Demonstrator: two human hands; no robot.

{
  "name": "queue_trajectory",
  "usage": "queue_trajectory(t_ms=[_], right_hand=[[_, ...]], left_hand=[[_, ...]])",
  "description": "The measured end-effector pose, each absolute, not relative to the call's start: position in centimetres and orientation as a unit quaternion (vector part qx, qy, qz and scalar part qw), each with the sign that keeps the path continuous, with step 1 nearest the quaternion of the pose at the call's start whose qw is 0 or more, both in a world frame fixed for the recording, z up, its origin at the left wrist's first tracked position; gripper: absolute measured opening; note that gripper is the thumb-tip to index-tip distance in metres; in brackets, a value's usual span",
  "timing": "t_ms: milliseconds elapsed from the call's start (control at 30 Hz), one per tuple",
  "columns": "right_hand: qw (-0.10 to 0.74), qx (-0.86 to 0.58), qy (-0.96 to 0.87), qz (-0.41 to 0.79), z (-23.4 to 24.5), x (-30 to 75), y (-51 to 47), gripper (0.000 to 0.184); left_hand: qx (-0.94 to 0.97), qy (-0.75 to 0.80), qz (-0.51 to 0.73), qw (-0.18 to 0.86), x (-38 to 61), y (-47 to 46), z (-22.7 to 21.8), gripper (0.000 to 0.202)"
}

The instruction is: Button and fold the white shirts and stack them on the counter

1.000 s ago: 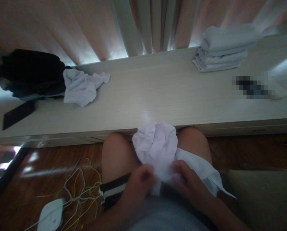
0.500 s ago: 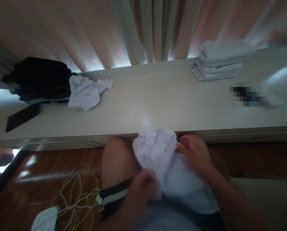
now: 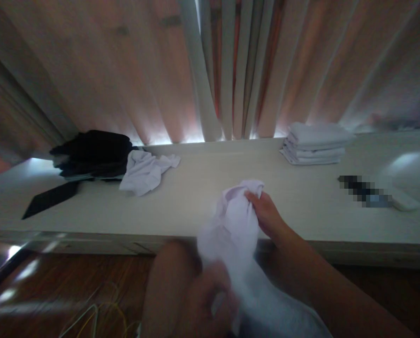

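A crumpled white garment (image 3: pixel 236 225) stretches from above the front edge of the counter down over my lap; its exact kind does not show. My right hand (image 3: pixel 268 213) grips its upper end, thumb on top of the fabric. Lower down, my left hand (image 3: pixel 211 298) is blurred, its fingers curled around a part of the same cloth. The lower portion of the garment runs out of the bottom of the view.
On the pale counter (image 3: pixel 210 188) lie a pile of black clothes (image 3: pixel 93 152), a crumpled white cloth (image 3: pixel 144 171), a flat dark object (image 3: pixel 51 197) and a stack of folded white fabric (image 3: pixel 315 143). Curtains (image 3: pixel 153 84) hang behind. Cables (image 3: pixel 97 314) lie on the floor.
My right hand has moved up and forward, now gripping the garment's upper end and raising it over the counter edge. The view has tilted upward.
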State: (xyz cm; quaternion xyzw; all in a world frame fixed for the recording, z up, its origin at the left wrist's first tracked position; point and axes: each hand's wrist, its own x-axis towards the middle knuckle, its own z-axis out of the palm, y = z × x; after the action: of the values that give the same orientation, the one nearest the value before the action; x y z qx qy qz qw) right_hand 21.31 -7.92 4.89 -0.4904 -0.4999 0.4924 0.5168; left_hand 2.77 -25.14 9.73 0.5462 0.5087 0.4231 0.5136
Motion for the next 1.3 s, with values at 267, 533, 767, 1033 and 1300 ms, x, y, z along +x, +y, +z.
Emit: queue_trajectory(t_ms=[267, 533, 767, 1033, 1300], right_hand=[[0.452, -0.625, -0.62, 0.14, 19.1, 25.5, 8.3, 0.048], [0.262, -0.682, -0.661, 0.171, 4.7, 26.6, 1.9, 0.049], [0.167, -0.694, -0.686, 0.143, -4.4, 23.0, -5.9, 0.048], [0.148, -0.722, -0.673, 0.064, -2.5, 22.1, -2.7, 0.043], [0.108, -0.726, -0.67, 0.112, -2.9, 21.1, -0.4, 0.033]], left_hand=[[0.654, 0.485, 0.493, 0.307, 6.6, -5.1, 16.4, 0.025], [0.685, 0.614, 0.284, 0.269, 4.9, 1.6, 2.6, 0.036], [0.698, 0.672, 0.182, 0.171, 4.5, -4.0, -4.0, 0.046], [0.739, 0.664, 0.06, 0.097, 5.6, -5.1, -2.9, 0.038], [0.747, 0.659, 0.018, 0.09, 5.0, -4.2, -2.4, 0.046]])
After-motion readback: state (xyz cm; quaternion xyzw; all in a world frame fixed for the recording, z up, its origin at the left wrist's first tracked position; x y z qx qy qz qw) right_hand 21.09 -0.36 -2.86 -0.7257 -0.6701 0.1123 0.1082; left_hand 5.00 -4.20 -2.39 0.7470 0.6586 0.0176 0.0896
